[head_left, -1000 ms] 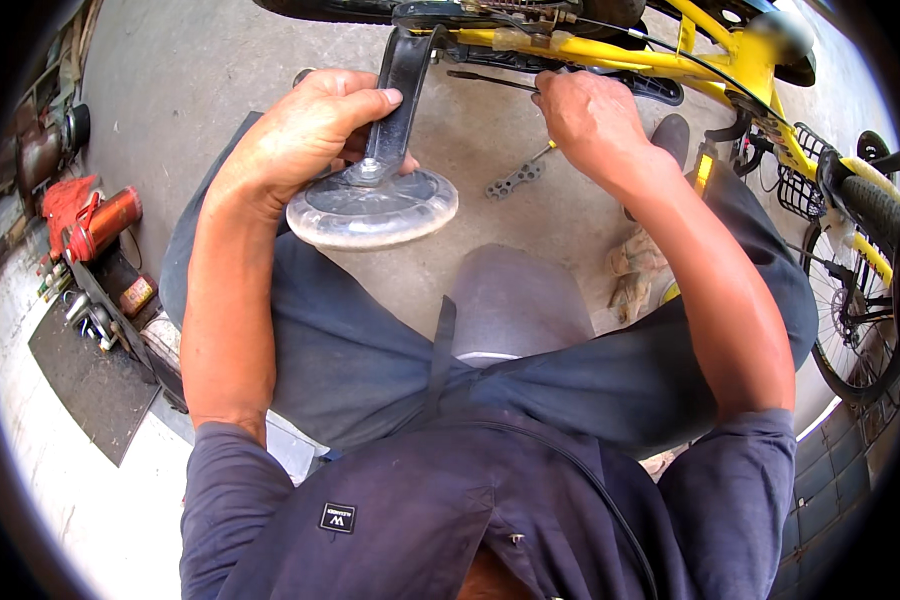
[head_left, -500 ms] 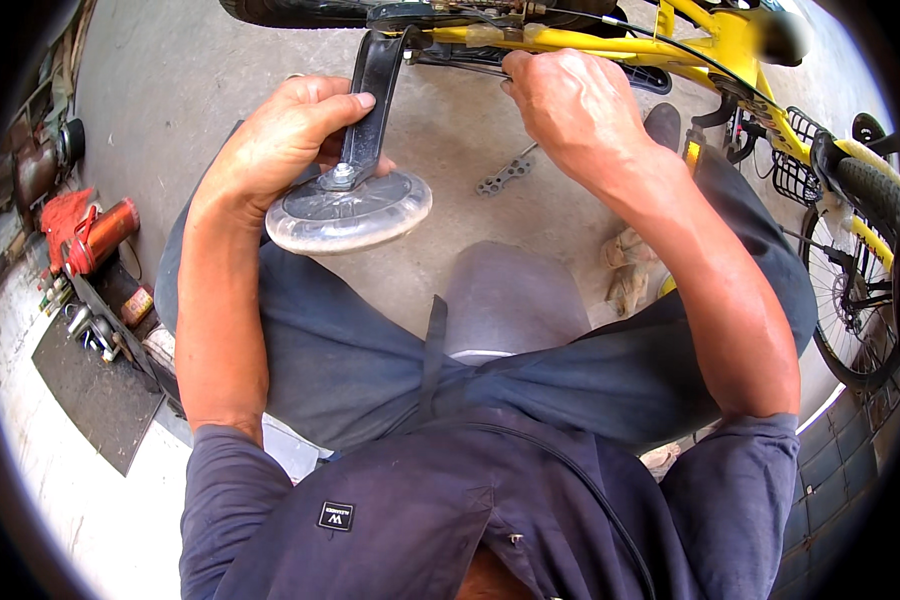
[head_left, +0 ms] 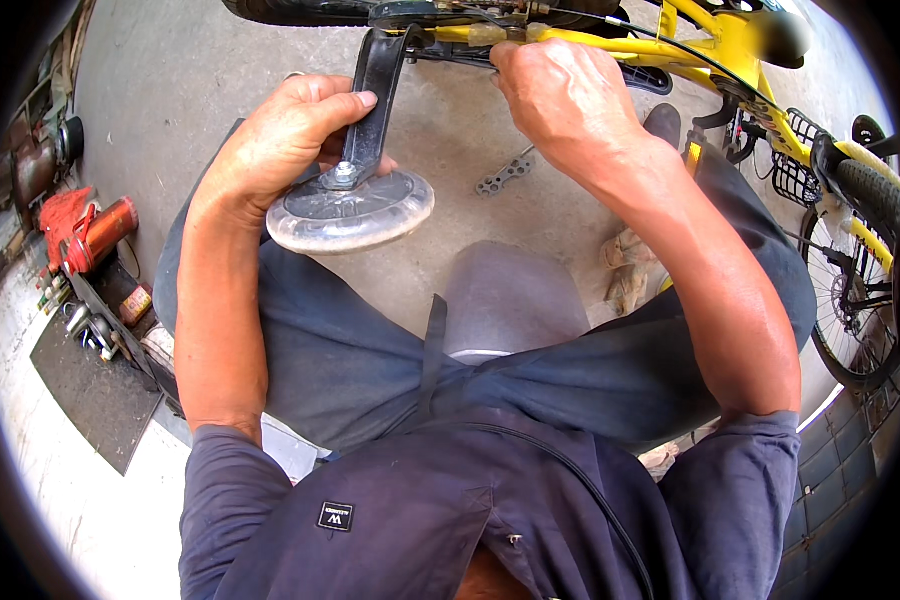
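My left hand (head_left: 270, 130) grips the black bracket (head_left: 378, 85) of a training wheel (head_left: 355, 212), thumb lying on the bracket's face. The clear-rimmed wheel hangs from the bracket's near end by a bolt and nut. At its far end the bracket meets the rear of a yellow bicycle (head_left: 650, 48) lying across the top of the view. Just below the yellow frame tube, my right hand (head_left: 570, 100) is closed with its fingers curled toward the bracket's far end. Whatever those fingers hold is hidden behind the hand.
A flat multi-hole wrench (head_left: 503, 178) lies on the concrete floor between my legs. A grey stool (head_left: 515, 295) shows between my thighs. On the left are a red canister (head_left: 110, 235) and a tray of tools (head_left: 90, 325). Another bicycle's wheel (head_left: 850, 295) stands at right.
My right hand has shifted slightly left and up, closer to the bracket's far end. My left hand and the training wheel have barely moved.
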### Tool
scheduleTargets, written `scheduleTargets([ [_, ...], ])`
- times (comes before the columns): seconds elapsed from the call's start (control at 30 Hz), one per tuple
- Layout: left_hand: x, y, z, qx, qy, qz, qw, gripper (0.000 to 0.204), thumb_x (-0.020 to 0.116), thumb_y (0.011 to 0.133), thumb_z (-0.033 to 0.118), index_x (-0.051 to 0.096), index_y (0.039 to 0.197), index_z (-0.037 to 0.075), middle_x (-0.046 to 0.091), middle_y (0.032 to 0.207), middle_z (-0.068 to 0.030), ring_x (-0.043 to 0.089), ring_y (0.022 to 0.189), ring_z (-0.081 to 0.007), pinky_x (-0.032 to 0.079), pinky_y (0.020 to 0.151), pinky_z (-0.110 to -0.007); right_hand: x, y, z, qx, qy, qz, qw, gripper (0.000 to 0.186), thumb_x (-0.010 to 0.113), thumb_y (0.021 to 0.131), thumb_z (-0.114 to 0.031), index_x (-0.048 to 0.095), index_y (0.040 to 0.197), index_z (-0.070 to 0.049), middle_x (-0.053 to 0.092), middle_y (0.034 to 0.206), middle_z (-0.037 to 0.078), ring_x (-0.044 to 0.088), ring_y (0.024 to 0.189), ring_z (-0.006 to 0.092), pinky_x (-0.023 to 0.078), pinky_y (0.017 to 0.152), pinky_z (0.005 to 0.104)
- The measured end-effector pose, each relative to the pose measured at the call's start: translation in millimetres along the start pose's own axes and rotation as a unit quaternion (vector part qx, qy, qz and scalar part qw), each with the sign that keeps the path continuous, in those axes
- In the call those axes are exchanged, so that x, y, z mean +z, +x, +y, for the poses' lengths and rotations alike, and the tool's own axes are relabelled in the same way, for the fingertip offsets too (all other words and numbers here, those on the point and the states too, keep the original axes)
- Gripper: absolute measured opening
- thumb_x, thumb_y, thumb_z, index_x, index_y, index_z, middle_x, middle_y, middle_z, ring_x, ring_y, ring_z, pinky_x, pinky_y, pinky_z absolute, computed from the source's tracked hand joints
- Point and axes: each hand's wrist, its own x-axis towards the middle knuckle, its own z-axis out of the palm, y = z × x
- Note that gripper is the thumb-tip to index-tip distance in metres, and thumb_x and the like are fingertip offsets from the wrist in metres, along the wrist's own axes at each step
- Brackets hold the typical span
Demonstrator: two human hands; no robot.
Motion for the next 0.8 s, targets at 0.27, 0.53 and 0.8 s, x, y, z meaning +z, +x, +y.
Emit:
scheduleTargets([
  [0.27, 3.1, -1.1, 1.6, -0.005, -0.011, 0.006, 1.0, 0.02, 0.052, 0.098, 0.019, 0.056, 0.094, -0.001, 0.065, 0.079, -0.0114, 0.068, 0.07, -0.0172, 0.057, 0.072, -0.03, -9.7, 0.9, -9.9, -0.014, -0.006, -0.013, 1.0, 0.017, 0.056, 0.078, -0.012, 0.07, 0.076, -0.003, 0.068, 0.079, 0.019, 0.068, 0.077, 0.0355, 0.053, 0.069, 0.0436],
  [0.53, 0.8, 0.1, 1.0, -0.009, 0.004, 0.005, 1.0, 0.02, 0.052, 0.098, 0.019, 0.056, 0.095, -0.001, 0.065, 0.08, -0.0107, 0.068, 0.069, -0.0167, 0.056, 0.071, -0.03, -7.8, 7.1, -22.3, -0.049, 0.047, 0.039, 0.997, 0.016, 0.055, 0.079, -0.012, 0.069, 0.077, -0.003, 0.068, 0.079, 0.02, 0.069, 0.077, 0.0345, 0.053, 0.07, 0.0434],
  [0.8, -0.2, 0.4, 0.1, -0.001, 0.02, 0.004, 1.0, 0.02, 0.052, 0.098, 0.019, 0.056, 0.096, -0.001, 0.065, 0.08, -0.0109, 0.067, 0.07, -0.0167, 0.056, 0.071, -0.029, -11.3, 14.0, -23.2, -0.041, 0.03, 0.045, 0.998, 0.016, 0.057, 0.077, -0.012, 0.07, 0.076, -0.003, 0.068, 0.076, 0.02, 0.069, 0.076, 0.0346, 0.054, 0.068, 0.0427],
])
